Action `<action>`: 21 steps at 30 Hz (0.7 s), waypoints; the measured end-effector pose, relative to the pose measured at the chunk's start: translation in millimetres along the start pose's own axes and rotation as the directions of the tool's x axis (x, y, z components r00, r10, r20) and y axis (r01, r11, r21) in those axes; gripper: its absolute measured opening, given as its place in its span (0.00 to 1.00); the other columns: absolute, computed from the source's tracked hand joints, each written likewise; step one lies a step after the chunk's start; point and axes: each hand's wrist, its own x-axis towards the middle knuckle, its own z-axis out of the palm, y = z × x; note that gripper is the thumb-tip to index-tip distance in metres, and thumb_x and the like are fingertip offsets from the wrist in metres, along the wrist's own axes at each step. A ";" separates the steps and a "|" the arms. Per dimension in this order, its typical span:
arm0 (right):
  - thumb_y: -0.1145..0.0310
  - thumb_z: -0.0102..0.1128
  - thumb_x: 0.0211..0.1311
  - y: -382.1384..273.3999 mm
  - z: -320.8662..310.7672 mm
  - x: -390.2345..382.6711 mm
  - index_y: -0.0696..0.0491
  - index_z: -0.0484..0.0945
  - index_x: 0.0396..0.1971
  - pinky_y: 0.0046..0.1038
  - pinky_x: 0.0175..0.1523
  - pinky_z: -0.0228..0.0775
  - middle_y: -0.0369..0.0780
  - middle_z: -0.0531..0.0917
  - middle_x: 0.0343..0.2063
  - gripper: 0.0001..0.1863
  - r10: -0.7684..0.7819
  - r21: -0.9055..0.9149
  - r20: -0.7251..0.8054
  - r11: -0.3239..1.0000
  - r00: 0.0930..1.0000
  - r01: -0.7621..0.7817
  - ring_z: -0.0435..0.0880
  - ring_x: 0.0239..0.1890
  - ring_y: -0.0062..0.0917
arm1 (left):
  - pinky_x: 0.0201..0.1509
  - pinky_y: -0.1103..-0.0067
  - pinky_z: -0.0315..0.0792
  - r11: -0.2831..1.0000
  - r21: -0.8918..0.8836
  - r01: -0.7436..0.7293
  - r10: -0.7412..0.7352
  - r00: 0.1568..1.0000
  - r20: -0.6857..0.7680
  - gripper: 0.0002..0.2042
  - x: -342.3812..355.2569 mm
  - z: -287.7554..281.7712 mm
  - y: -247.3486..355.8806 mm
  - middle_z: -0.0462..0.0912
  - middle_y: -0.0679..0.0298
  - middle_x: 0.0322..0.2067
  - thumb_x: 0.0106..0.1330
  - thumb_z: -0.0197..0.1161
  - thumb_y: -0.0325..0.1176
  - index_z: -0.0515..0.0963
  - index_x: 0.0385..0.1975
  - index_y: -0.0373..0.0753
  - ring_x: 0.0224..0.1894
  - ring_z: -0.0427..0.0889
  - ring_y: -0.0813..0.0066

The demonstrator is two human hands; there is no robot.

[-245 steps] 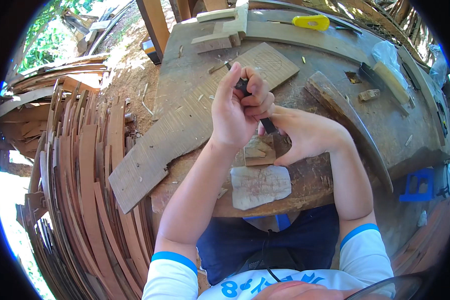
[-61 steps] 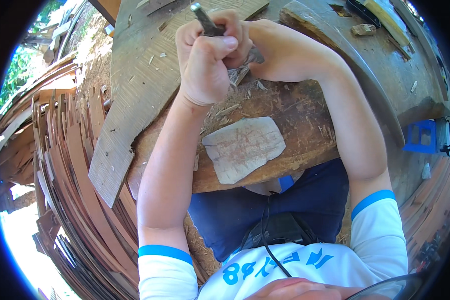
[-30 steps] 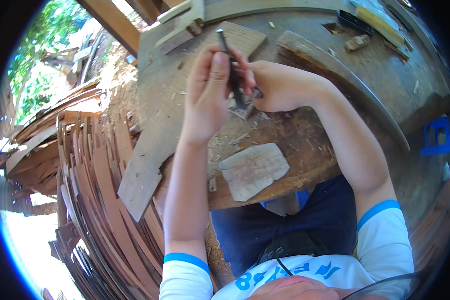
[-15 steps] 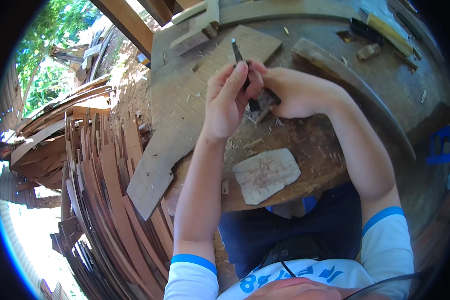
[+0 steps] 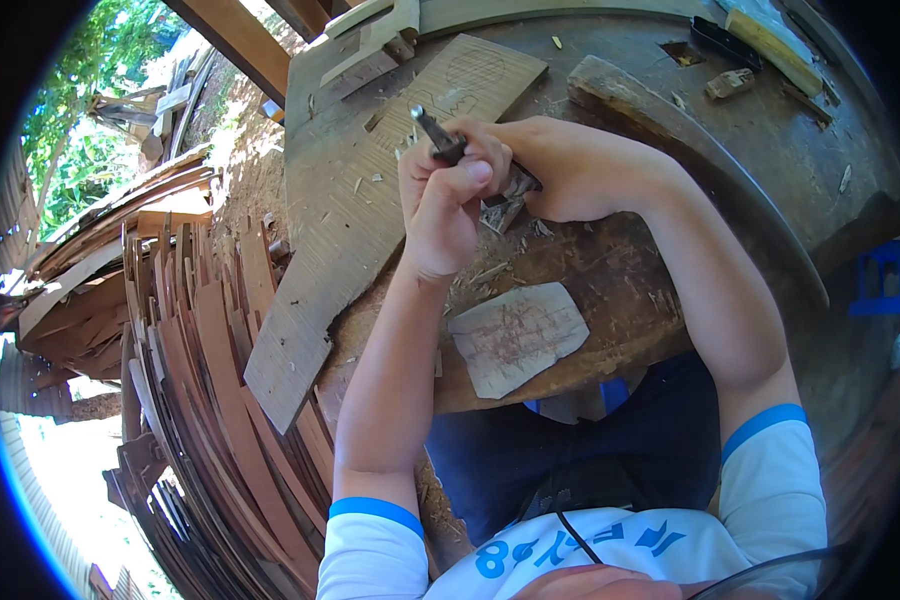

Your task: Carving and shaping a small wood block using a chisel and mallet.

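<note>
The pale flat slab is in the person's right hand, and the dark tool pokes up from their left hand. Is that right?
Not quite: the pale flat slab isn't in the right hand. The head view shows it lying on the brown wooden bench, between the forearms. The dark tool does poke up from the left hand.

Glare burns out eight o'clock; sun brightens foliage (image 5: 120, 60) at ten; shaded table (image 5: 770, 150), fisheye-bent edges.

Slim dark tool (image 5: 442, 139), tilted
</note>
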 end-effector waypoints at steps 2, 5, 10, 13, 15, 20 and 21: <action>0.85 0.65 0.49 5.0 4.9 -0.3 0.56 0.75 0.60 0.38 0.55 0.75 0.51 0.85 0.48 0.33 -0.064 0.061 -0.055 0.996 0.996 0.067 0.82 0.56 0.46 | 0.29 0.76 0.52 0.998 -0.051 -0.022 0.023 0.999 0.026 0.09 -0.6 -3.1 -6.0 0.60 0.69 0.18 0.57 0.57 0.32 0.64 0.24 0.39 0.22 0.57 0.78; 0.85 0.66 0.48 5.1 4.3 -0.8 0.56 0.75 0.59 0.38 0.56 0.75 0.51 0.85 0.49 0.33 -0.062 -0.045 -0.064 0.997 0.996 0.060 0.83 0.55 0.45 | 0.29 0.79 0.55 0.994 -0.103 -0.046 0.053 0.996 0.067 0.06 -0.4 -1.8 -8.3 0.64 0.69 0.19 0.55 0.56 0.27 0.65 0.25 0.37 0.23 0.60 0.79; 0.81 0.65 0.52 14.9 12.1 -16.4 0.53 0.75 0.62 0.37 0.52 0.77 0.49 0.86 0.47 0.33 -0.216 -0.182 -0.250 0.968 0.944 0.173 0.85 0.51 0.45 | 0.30 0.80 0.56 0.997 0.012 -0.075 0.074 0.993 0.087 0.05 -2.9 2.6 -11.0 0.66 0.69 0.20 0.55 0.54 0.25 0.65 0.23 0.37 0.24 0.62 0.79; 0.72 0.67 0.61 8.6 -4.2 -60.5 0.53 0.73 0.64 0.40 0.64 0.72 0.50 0.81 0.56 0.29 0.023 -0.347 -0.502 0.910 0.864 -0.226 0.79 0.61 0.46 | 0.29 0.79 0.54 0.993 0.097 -0.067 0.065 0.998 0.026 0.05 -6.0 4.5 -8.7 0.66 0.70 0.20 0.56 0.53 0.24 0.65 0.22 0.38 0.23 0.61 0.80; 0.56 0.56 0.78 0.0 -32.6 -86.0 0.58 0.77 0.46 0.26 0.30 0.78 0.39 0.81 0.29 0.18 -0.648 -0.891 -0.454 0.339 0.612 -0.302 0.83 0.27 0.23 | 0.30 0.73 0.49 1.000 0.011 -0.004 0.003 0.997 0.071 0.09 -0.3 -2.1 -6.8 0.53 0.71 0.17 0.57 0.55 0.33 0.60 0.23 0.42 0.22 0.51 0.77; 0.43 0.59 0.70 68.1 -26.9 -140.0 0.57 0.73 0.63 0.40 0.63 0.73 0.50 0.82 0.53 0.35 0.238 -0.597 -0.676 0.377 0.697 -0.708 0.81 0.59 0.44 | 0.24 0.77 0.53 0.999 -0.034 -0.012 0.012 1.000 0.014 0.11 8.1 -2.5 -23.1 0.60 0.71 0.16 0.55 0.60 0.35 0.66 0.19 0.39 0.19 0.58 0.81; 0.36 0.54 0.70 72.2 -31.1 -147.0 0.58 0.73 0.62 0.40 0.61 0.74 0.51 0.83 0.51 0.39 0.264 -0.613 -0.642 0.389 0.720 -0.688 0.82 0.56 0.44 | 0.24 0.77 0.53 0.999 -0.050 -0.020 0.021 1.000 0.013 0.11 9.4 0.8 -24.1 0.60 0.71 0.16 0.55 0.60 0.35 0.66 0.19 0.39 0.19 0.58 0.81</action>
